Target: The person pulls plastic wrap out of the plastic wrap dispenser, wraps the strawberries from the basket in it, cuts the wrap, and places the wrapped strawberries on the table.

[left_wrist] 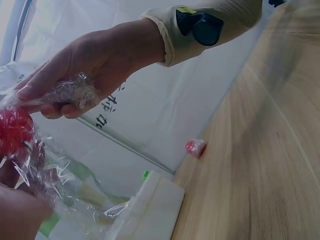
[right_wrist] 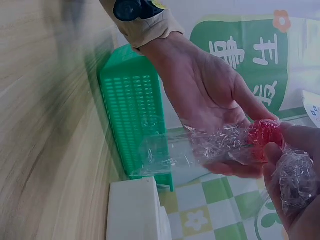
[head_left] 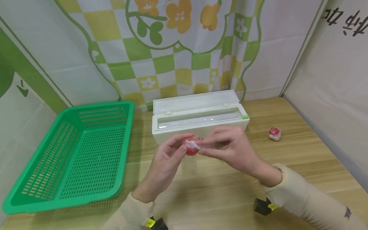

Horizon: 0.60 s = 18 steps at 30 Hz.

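Observation:
A small red round thing, partly covered in clear plastic film, is in front of the white box. My left hand holds it between thumb and fingers. From the other side, my right hand pinches film drawn out from the red thing; a bunched wad of film is under its fingers in the left wrist view. A loose length of film trails below the left hand. To the right on the table lies another red thing, wrapped in film.
Behind my hands stands a long white box with its lid raised and a pale roll inside. A green perforated basket sits on the left of the wooden table. Printed curtains close off the back and sides.

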Available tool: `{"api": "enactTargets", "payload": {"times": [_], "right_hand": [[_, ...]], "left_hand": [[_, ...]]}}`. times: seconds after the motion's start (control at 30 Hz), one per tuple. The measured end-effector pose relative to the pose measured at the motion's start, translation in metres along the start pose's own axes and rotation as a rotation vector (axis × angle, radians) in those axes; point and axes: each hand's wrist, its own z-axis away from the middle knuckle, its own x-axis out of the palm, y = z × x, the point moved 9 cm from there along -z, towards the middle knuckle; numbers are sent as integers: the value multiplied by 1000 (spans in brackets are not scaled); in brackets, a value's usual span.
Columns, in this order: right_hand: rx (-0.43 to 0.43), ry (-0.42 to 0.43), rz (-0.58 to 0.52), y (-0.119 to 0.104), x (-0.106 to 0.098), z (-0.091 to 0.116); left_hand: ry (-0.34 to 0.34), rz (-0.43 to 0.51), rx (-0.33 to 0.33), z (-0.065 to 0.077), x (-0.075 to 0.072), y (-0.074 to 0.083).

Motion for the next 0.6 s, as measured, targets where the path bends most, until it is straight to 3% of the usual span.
{"api": "enactTargets", "payload": {"times": [0.1,0.33,0.47,0.6], "right_hand": [[-15,23,-2,-1,-1,0],[-73,72,35,-8,-1,1],[-79,71,82,-8,2,2],[-53,18,86,-5,6,3]], "left_hand": [[-6,-43,6,-1,1,0],[-18,-47,-31,0,6,-4],[53,-149,-36,0,2,-7],[146,-196,-31,0,-7,-7]]}}
